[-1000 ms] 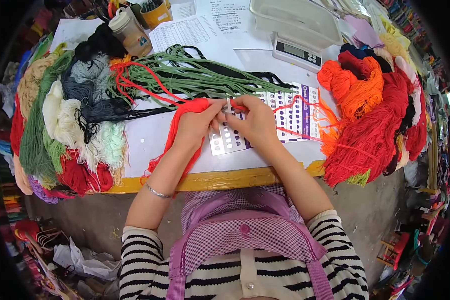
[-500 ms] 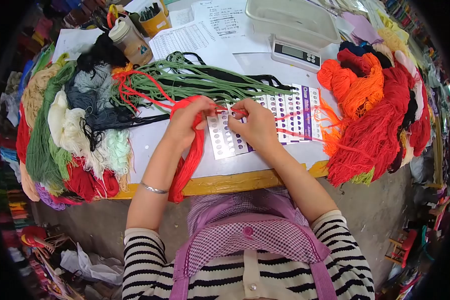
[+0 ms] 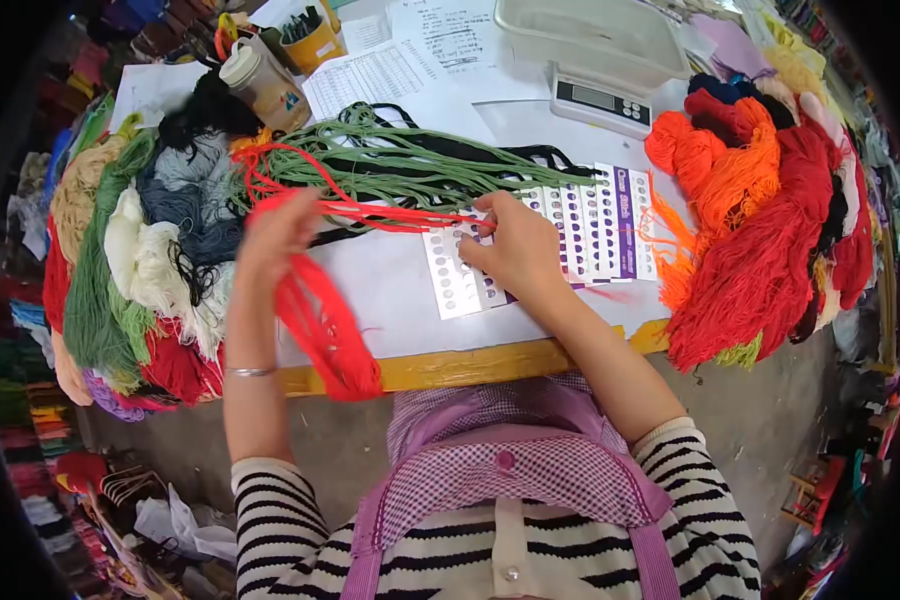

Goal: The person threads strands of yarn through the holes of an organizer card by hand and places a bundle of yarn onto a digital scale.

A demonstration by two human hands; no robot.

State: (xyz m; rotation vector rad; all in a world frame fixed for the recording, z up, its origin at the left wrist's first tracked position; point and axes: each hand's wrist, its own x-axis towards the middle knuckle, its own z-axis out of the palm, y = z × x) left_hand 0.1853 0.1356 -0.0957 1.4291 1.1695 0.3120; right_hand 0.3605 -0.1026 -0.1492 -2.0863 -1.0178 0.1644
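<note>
Here at the fingertips, the right hand (image 3: 518, 246) has its fingers curled in on the red strands (image 3: 395, 217), thumb and forefinger slightly parted at their tips, right above the perforated cards (image 3: 453, 285). Over on the left, the left hand (image 3: 282, 232) is blurred, fingers closed around the red skein (image 3: 325, 325), exact finger placement too smeared to tell. And the strands run nearly level between the two hands, while the skein's thick loop drops from the left hand across the yellow near edge of the table (image 3: 395, 310), left of its middle. Under the right hand, the cards lie overlapped, white with purple bands and rows of holes, reaching toward the orange yarn (image 3: 740, 165). Just behind the strands, green cords (image 3: 400, 160) and black cords (image 3: 470, 163) stretch sideways across the table. Out on the left side, a mixed yarn pile (image 3: 142, 245) of green, cream, grey and red spills over the near left corner; on the right side, the orange yarn lies against the dark red yarn (image 3: 760, 260), which hangs over the near right corner. Toward the far edge, left to right: the lidded jar (image 3: 270, 90), yellow pen cup (image 3: 313, 45), printed papers (image 3: 375, 78), and the scale (image 3: 602, 103), its clear tray (image 3: 590, 45) behind the display.
</note>
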